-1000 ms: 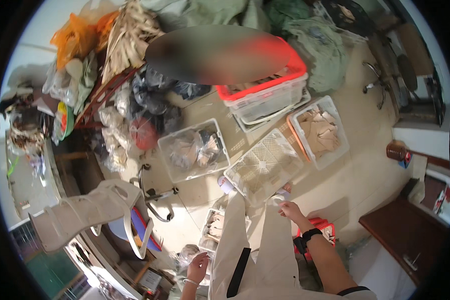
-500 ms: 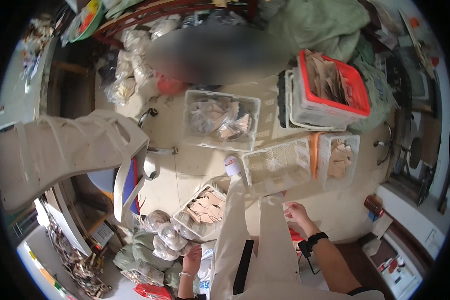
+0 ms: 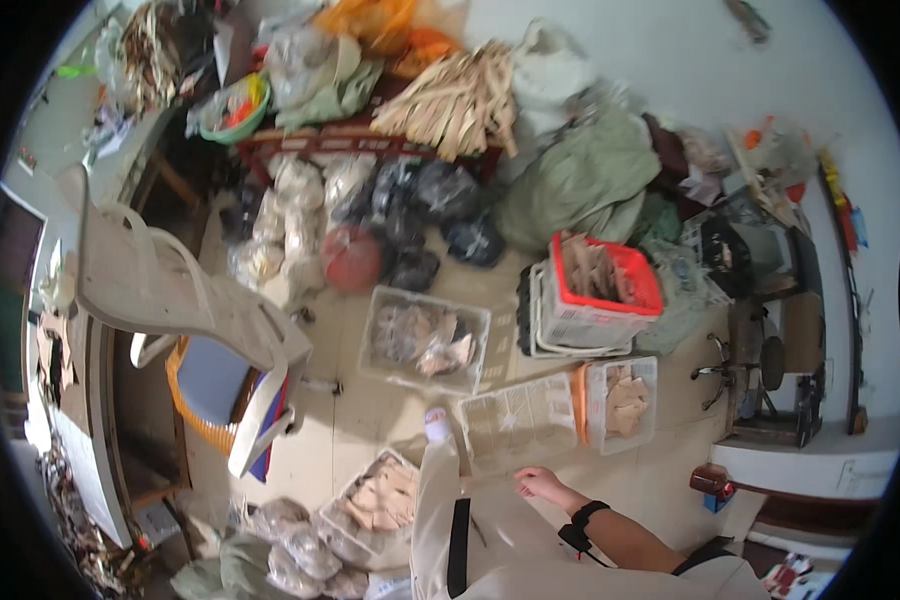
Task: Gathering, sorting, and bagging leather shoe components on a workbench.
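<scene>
My right hand (image 3: 542, 484) hangs beside my right thigh, fingers loosely bent and apart, with nothing visible in them. A black band (image 3: 587, 512) wraps its wrist. Just beyond the hand lies a pale plastic basket (image 3: 520, 432) with slatted walls. To its right, against an orange bin edge (image 3: 579, 405), stands a clear crate (image 3: 651, 410) of tan flat pieces (image 3: 626, 403). My left hand is out of view. Left of my leg, a white crate (image 3: 336, 518) holds tan cut pieces (image 3: 382, 496) that look like leather or card.
Farther off sits a translucent crate (image 3: 372, 335) with bagged pieces. A red-rimmed basket (image 3: 610, 308) is stacked at the right. An office chair (image 3: 210, 385) stands left. Plastic bags (image 3: 305, 550) lie near left; black bags (image 3: 448, 190) and green sacks (image 3: 590, 180) lie at the back.
The view has tilted up, showing more of the back wall and heaped goods. My left hand has left the picture. My right hand stays beside my leg, still without anything visible in it.
</scene>
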A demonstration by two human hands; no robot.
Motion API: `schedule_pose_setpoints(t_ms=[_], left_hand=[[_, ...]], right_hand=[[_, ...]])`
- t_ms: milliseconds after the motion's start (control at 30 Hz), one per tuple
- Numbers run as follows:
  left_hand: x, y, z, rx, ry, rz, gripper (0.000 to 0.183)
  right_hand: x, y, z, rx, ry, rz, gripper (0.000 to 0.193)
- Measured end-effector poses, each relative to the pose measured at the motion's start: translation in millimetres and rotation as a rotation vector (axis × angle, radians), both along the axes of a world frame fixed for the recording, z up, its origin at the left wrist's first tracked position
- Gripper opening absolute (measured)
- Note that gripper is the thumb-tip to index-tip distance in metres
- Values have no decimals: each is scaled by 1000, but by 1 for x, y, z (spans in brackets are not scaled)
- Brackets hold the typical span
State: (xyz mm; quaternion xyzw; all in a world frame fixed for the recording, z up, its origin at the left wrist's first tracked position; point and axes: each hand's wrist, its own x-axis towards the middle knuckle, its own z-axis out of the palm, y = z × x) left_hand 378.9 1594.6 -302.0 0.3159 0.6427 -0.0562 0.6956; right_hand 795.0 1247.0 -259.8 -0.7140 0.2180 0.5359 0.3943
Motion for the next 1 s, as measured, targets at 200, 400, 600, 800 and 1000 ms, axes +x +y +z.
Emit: schedule_pose_setpoints(t_ms=[200,400,600,800,1000], left_hand=[[71,17,-27,43,-203,-217,27],[89,14,-12,97,-265,-418,27],[101,18,19,183,-282,-541,27],[65,48,35,266,-216,-608,27],[59,75,42,333,-167,-586,27]], right_hand=[[6,7,33,-16,-157,64,28],[-69,-40,10,123,-424,-24,24],[-198,-155,-18,-142,-309,342,28],[-300,-245,-28,-334,-370,892,14],[-281,-200,-71,-286,-483,874,19]])
